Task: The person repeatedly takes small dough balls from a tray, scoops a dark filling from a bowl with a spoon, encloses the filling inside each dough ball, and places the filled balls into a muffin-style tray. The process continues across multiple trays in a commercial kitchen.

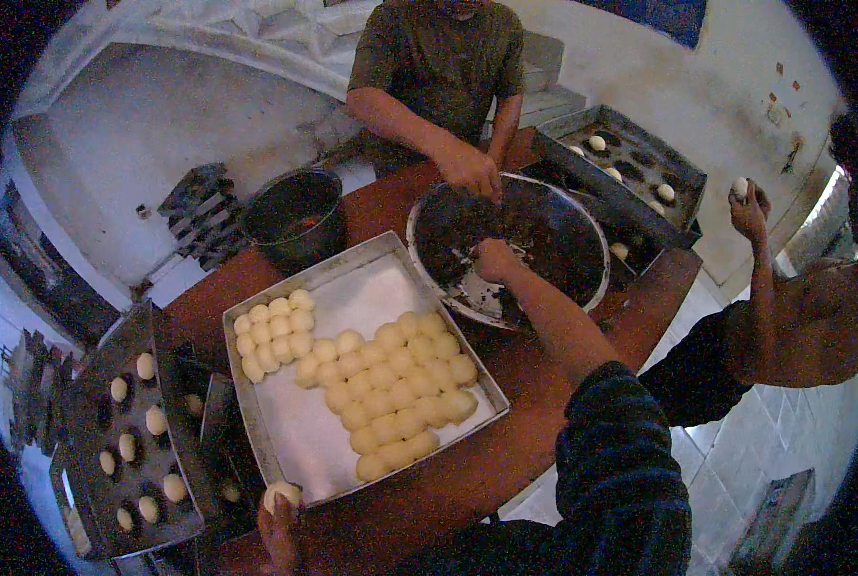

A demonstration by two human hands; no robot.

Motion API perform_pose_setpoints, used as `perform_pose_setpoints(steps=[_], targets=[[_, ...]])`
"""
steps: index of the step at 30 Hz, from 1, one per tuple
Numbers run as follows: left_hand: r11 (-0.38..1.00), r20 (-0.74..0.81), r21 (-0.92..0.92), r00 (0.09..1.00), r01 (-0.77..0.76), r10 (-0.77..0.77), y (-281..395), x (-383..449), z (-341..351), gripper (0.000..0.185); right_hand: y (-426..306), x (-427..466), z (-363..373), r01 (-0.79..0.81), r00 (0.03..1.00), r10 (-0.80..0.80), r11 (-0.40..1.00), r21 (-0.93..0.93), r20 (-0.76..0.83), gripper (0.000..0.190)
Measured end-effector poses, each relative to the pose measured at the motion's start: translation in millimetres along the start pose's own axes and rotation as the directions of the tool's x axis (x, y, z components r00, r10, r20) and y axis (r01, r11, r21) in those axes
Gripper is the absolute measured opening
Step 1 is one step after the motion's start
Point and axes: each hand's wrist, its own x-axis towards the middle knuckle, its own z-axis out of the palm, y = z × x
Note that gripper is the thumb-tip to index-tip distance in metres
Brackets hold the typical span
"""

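My left hand (279, 529) holds a ball of dough (282, 497) at the near left corner of a square metal tray (371, 263). Rows of pale dough balls (393, 389) sit close together on the tray's white lining, with a smaller group at its left. My right hand (497, 261) reaches into a wide round basin (601, 252) with a dark filling (558, 237) and a pale patch inside. Its fingers are curled and partly hidden, so whether they grip anything cannot be told. A co-worker's hand (472, 169) dips into the same basin from the far side.
A dark bucket (295, 248) stands behind the tray on the reddish table (529, 403). Dark baking trays with spaced dough balls lie at the left (87, 497) and the far right (699, 183). Another person at the right holds up a dough ball (740, 188).
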Motion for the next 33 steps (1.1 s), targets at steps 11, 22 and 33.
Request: perform_pose_setpoints(steps=[11,22,33], targets=[[0.944,-0.104,-0.208,0.966,-0.256,0.239,-59,-17,-27,0.040,3,52,66,0.006,0.999,-0.002,0.995,0.101,-0.039,0.023],[0.981,-0.135,0.164,0.983,-0.104,0.126,34,-45,8,0.052,-17,30,28,0.151,0.989,-0.144,0.946,0.287,-0.046,0.018],[0.971,-0.137,0.237,0.989,-0.028,0.062,49,-58,8,0.047,-22,55,74,-0.040,0.997,0.032,0.993,0.115,0.064,0.023]])
